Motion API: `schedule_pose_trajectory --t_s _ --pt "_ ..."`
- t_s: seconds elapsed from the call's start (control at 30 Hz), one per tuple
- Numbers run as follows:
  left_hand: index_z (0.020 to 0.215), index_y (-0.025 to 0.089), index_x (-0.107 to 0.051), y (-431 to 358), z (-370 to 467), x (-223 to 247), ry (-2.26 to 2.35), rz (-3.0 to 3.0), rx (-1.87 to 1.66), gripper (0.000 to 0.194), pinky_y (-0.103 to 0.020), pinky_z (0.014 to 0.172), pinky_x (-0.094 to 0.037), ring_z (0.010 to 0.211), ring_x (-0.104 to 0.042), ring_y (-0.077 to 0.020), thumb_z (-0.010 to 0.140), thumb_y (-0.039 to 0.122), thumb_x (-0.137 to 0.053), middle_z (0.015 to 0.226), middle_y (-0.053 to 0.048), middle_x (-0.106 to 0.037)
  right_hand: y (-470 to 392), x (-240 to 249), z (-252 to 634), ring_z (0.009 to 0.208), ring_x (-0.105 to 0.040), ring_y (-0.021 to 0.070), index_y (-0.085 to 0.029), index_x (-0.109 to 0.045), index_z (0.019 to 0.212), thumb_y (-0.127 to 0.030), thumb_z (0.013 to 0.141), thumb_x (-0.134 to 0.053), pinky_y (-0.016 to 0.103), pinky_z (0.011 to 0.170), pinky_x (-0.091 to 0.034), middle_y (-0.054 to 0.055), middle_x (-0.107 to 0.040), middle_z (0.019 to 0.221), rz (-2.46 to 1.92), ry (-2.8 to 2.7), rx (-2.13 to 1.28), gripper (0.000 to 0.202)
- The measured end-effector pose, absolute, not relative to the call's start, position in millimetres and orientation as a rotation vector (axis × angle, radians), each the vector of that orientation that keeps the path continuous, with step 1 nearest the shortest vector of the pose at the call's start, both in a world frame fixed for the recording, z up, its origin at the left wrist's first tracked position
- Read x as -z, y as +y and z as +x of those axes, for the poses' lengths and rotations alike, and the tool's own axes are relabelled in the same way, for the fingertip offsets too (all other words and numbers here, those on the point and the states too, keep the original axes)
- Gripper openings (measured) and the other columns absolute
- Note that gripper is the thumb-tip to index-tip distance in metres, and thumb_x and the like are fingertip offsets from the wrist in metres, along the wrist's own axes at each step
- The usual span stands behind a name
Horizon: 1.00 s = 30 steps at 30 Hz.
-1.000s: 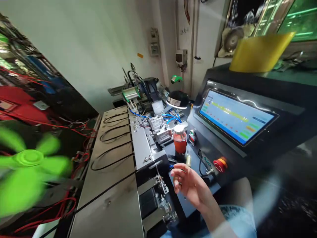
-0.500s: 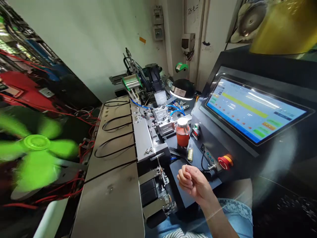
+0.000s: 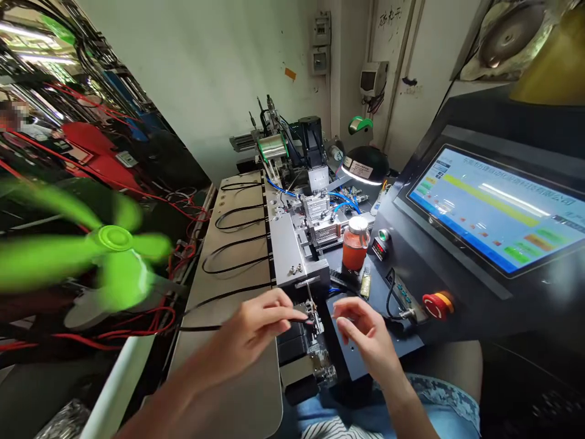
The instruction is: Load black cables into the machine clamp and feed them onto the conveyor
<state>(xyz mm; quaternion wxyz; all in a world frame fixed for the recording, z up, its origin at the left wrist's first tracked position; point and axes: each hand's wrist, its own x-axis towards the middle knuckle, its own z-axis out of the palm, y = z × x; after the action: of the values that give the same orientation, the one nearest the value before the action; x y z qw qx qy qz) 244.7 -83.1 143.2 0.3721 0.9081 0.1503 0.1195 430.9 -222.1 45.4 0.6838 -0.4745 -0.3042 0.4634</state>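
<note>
My left hand [image 3: 260, 320] reaches over the front end of the machine with its index finger stretched out. The fingertip is at a small metal mechanism [image 3: 315, 320], and I cannot tell whether it touches. My right hand [image 3: 368, 335] is on the other side of that mechanism, above a dark plate [image 3: 354, 360]. Its fingers are curved, with thumb and index finger apart, and nothing shows between them. A long metal feed rail [image 3: 290, 247] runs back from the mechanism. Behind my right hand stands a jar [image 3: 354, 247] with reddish-orange contents and a pale lid.
To the right are a lit touchscreen [image 3: 498, 210] and a red emergency stop button [image 3: 437, 303]. Black cables [image 3: 237, 262] loop across the beige bench top [image 3: 228, 378]. A green fan [image 3: 114, 239] spins at left. A ring lamp [image 3: 365, 164] and wire spool [image 3: 273, 148] stand behind.
My left hand has come into view from the lower left and reached the mechanism. My right hand has loosened from a closed curl. The view has turned slightly left.
</note>
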Motion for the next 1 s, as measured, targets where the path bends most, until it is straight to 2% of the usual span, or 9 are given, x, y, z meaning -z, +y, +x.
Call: schedule_pose_trajectory --t_s 0.07,0.17,0.3,0.47,0.57,0.73,0.83,0.93,1.0 --pt "0.101 0.019 -0.066 -89 260 -131 0.443 2.237 -0.250 0.028 -0.023 0.070 -0.047 0.078 -0.057 -0.0128 0.097 0.027 -0.039 0.088 -0.004 -0.060 -222 -46 428 0.064 -0.053 0.0126 -0.019 -0.063 0.097 -0.035 0.086 -0.062 0.022 0.053 -0.044 0.003 -0.062 0.083 -1.177 -0.749 -0.988 0.019" --pt "0.094 0.018 -0.067 -98 274 -108 0.592 2.148 -0.283 0.028 -0.023 0.070 -0.044 0.077 -0.057 -0.0140 0.096 0.028 -0.041 0.083 -0.003 -0.060 -222 -46 422 0.064 -0.054 0.0131 -0.018 -0.065 0.087 -0.035 0.089 -0.058 0.024 0.057 -0.045 0.002 -0.061 0.075 -1.283 -0.859 -0.963 0.019" --pt "0.092 0.018 -0.067 -104 273 -88 0.638 2.171 -0.348 0.023 -0.022 0.069 -0.043 0.077 -0.058 -0.0138 0.094 0.028 -0.046 0.083 -0.003 -0.062 -215 -41 412 0.061 -0.052 0.0124 -0.018 -0.063 0.084 -0.034 0.088 -0.058 0.023 0.055 -0.042 0.001 -0.058 0.071 -1.289 -0.855 -0.952 0.018" --pt "0.086 0.018 -0.068 -103 265 -95 0.520 2.407 -0.204 0.025 -0.021 0.059 -0.037 0.063 -0.051 -0.0106 0.093 0.028 -0.046 0.076 -0.002 -0.057 -216 -46 417 0.059 -0.047 0.0119 -0.017 -0.059 0.069 -0.029 0.090 -0.055 0.024 0.055 -0.036 0.000 -0.054 0.064 -1.356 -1.072 -0.878 0.025" --pt "0.082 0.018 -0.067 -102 265 -107 0.419 2.404 -0.048 0.025 -0.021 0.059 -0.036 0.063 -0.050 -0.0105 0.093 0.026 -0.047 0.076 -0.001 -0.056 -221 -54 424 0.057 -0.045 0.0119 -0.017 -0.059 0.066 -0.025 0.089 -0.057 0.025 0.054 -0.034 -0.001 -0.053 0.060 -1.335 -1.319 -0.869 0.024" --pt "0.076 0.016 -0.066 -111 273 -103 0.604 2.121 -0.296 0.029 -0.022 0.061 -0.038 0.065 -0.050 -0.0120 0.093 0.031 -0.048 0.070 -0.001 -0.053 -219 -48 412 0.063 -0.054 0.0159 -0.021 -0.063 0.082 -0.016 0.089 -0.054 0.028 0.058 -0.039 0.003 -0.062 0.071 -1.288 -1.207 -0.500 0.012" --pt "0.076 0.016 -0.065 -120 276 -93 0.670 2.019 -0.411 0.030 -0.022 0.058 -0.037 0.063 -0.048 -0.0120 0.092 0.034 -0.049 0.068 -0.001 -0.052 -212 -33 400 0.067 -0.057 0.0188 -0.024 -0.064 0.092 -0.011 0.088 -0.053 0.032 0.063 -0.043 0.005 -0.065 0.076 -1.276 -1.193 -0.213 0.017" --pt "0.076 0.016 -0.065 -124 276 -90 0.707 2.013 -0.443 0.029 -0.022 0.059 -0.037 0.064 -0.048 -0.0121 0.092 0.035 -0.049 0.069 -0.001 -0.052 -206 -23 393 0.062 -0.053 0.0178 -0.024 -0.062 0.090 -0.009 0.087 -0.052 0.032 0.060 -0.041 0.004 -0.062 0.070 -1.312 -1.177 -0.050 0.018" --pt "0.076 0.017 -0.065 -123 274 -90 0.726 2.047 -0.439 0.029 -0.022 0.060 -0.038 0.064 -0.049 -0.0124 0.092 0.035 -0.048 0.070 -0.001 -0.054 -205 -23 392 0.058 -0.049 0.0164 -0.023 -0.059 0.084 -0.009 0.087 -0.051 0.030 0.057 -0.037 0.003 -0.058 0.065 -1.338 -1.182 -0.067 0.017"
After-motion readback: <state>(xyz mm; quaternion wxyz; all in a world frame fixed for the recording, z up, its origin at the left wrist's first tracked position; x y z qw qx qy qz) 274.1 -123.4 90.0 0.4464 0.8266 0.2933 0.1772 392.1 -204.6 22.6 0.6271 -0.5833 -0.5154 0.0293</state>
